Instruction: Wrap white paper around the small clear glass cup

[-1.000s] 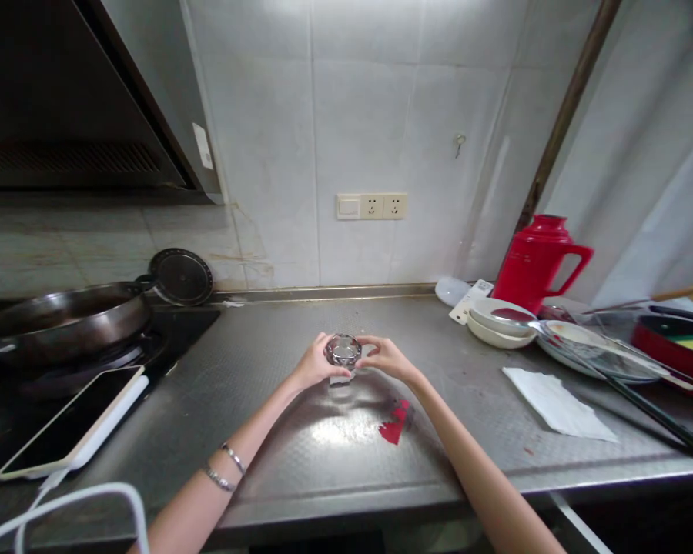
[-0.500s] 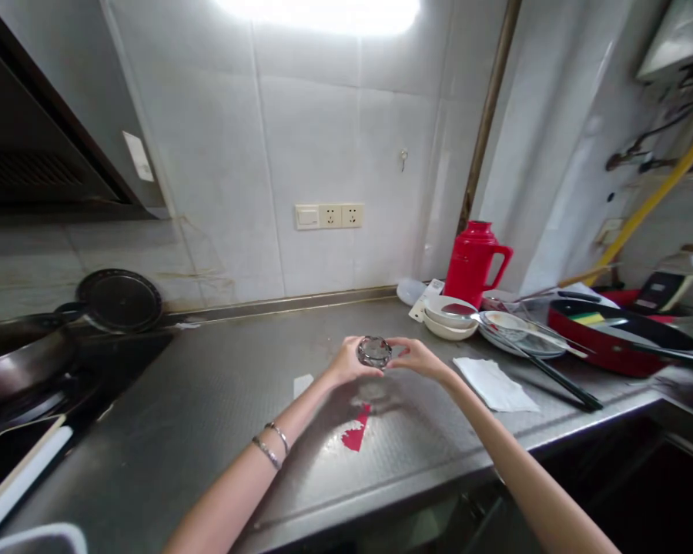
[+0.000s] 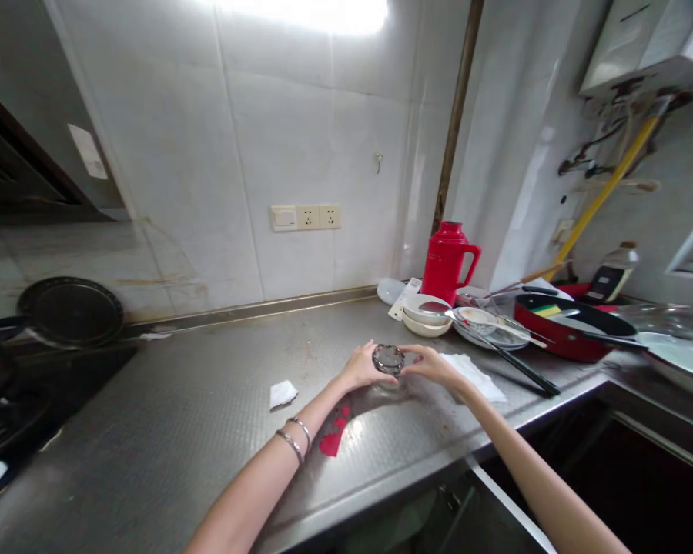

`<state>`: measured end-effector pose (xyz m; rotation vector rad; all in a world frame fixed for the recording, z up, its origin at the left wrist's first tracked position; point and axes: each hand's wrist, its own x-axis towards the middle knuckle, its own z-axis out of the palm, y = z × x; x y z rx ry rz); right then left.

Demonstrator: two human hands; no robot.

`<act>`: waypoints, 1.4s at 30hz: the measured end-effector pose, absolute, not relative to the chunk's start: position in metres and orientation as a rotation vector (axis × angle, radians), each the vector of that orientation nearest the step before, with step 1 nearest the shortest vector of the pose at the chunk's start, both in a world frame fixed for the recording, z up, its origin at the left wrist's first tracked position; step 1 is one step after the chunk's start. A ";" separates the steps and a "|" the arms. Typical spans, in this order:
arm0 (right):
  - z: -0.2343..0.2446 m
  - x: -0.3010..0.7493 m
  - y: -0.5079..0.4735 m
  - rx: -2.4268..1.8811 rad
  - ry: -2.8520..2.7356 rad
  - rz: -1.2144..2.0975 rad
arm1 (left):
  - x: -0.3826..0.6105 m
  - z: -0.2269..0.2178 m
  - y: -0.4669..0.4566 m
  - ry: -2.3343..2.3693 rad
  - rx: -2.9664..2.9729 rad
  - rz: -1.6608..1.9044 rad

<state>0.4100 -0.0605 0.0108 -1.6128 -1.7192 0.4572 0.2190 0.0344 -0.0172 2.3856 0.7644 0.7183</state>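
A small round glass dish (image 3: pixel 389 358), clear with a dark patterned rim, is held just above the metal counter (image 3: pixel 208 415). My left hand (image 3: pixel 365 368) grips its left side, thumb at the front edge and fingers behind. On the opposite side, the fingertips and thumb of my right hand (image 3: pixel 430 365) pinch the dish. A torn red scrap (image 3: pixel 331 442) lies on the counter below my left wrist. To the left of that hand sits a crumpled white piece of paper (image 3: pixel 282 394). A white paper towel (image 3: pixel 474 377) lies flat, partly behind my right wrist.
At the right stand a red thermos jug (image 3: pixel 446 261), stacked white bowls (image 3: pixel 424 326), plates (image 3: pixel 517 338) with a long-handled spoon, and a red pan (image 3: pixel 560 338). A black lid (image 3: pixel 72 312) leans on the wall at left. The counter's front edge (image 3: pixel 381 496) runs below my arms.
My view has turned to the right, so the surroundings appear shifted left. Both hands, still holding the glass dish, have moved rightward over the counter, away from the red scrap.
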 end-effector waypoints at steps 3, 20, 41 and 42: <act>0.009 0.414 -0.062 -1.654 -1.701 0.449 | 0.224 -0.019 0.034 0.757 2.426 0.685; 0.002 0.416 -0.064 -1.581 -1.740 0.495 | 0.228 -0.026 0.032 0.747 2.452 0.607; -0.005 0.417 -0.058 -1.588 -1.820 0.559 | 0.226 -0.033 0.034 0.762 2.485 0.604; -0.005 0.417 -0.059 -1.580 -1.822 0.562 | 0.226 -0.033 0.035 0.757 2.488 0.604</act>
